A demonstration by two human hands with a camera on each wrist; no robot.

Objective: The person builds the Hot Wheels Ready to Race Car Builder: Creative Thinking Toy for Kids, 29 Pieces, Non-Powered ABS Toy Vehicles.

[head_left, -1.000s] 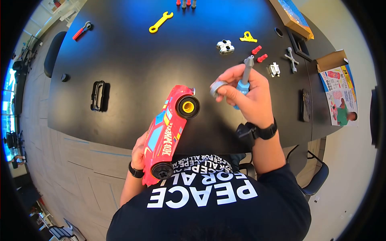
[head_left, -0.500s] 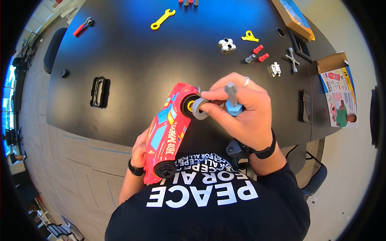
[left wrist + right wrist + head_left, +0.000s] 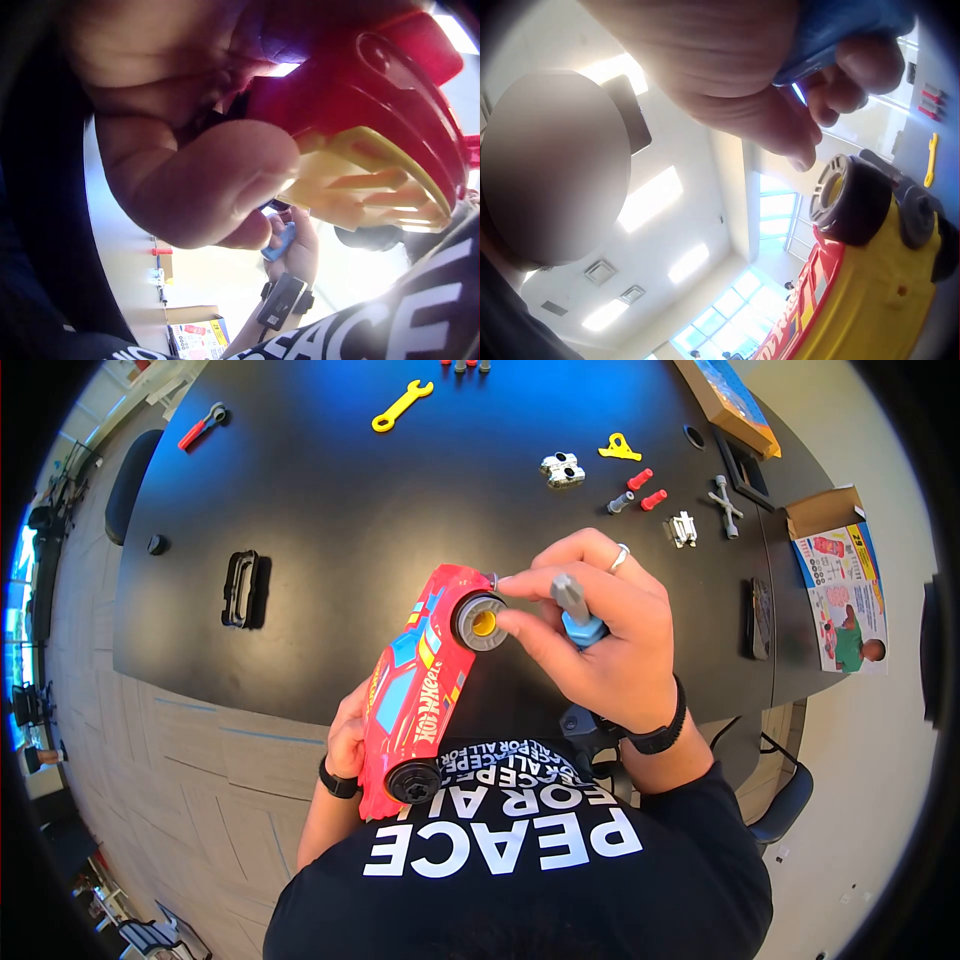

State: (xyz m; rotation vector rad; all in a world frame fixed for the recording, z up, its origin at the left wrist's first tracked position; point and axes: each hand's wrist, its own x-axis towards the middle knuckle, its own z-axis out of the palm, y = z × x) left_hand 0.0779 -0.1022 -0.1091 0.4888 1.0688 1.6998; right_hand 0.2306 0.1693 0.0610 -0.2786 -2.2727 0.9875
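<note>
My left hand (image 3: 347,745) grips the rear of a red toy car (image 3: 395,695), tilted on its side above the table's front edge. A grey wheel ring (image 3: 480,643) sits on the car's upper wheel, around its yellow hub (image 3: 484,623). The thumb and index fingertips of my right hand (image 3: 630,635) are right at the ring's edge. Tucked in that same hand is a screwdriver with a blue handle (image 3: 581,630) and grey shaft (image 3: 568,594). In the right wrist view the ring (image 3: 819,206) lies against the black tyre (image 3: 862,202), next to the car's yellow underside (image 3: 862,300).
On the black table lie a yellow wrench (image 3: 402,406), a red-handled ratchet (image 3: 202,426), a black frame (image 3: 230,590), silver engine-like parts (image 3: 562,472), red bolts (image 3: 653,500) and a grey cross wrench (image 3: 726,508). A printed box (image 3: 835,580) stands at the right.
My right hand has moved left to the car and brought the grey ring onto the upper wheel, and its fingers have loosened from the ring. The left hand keeps its grip.
</note>
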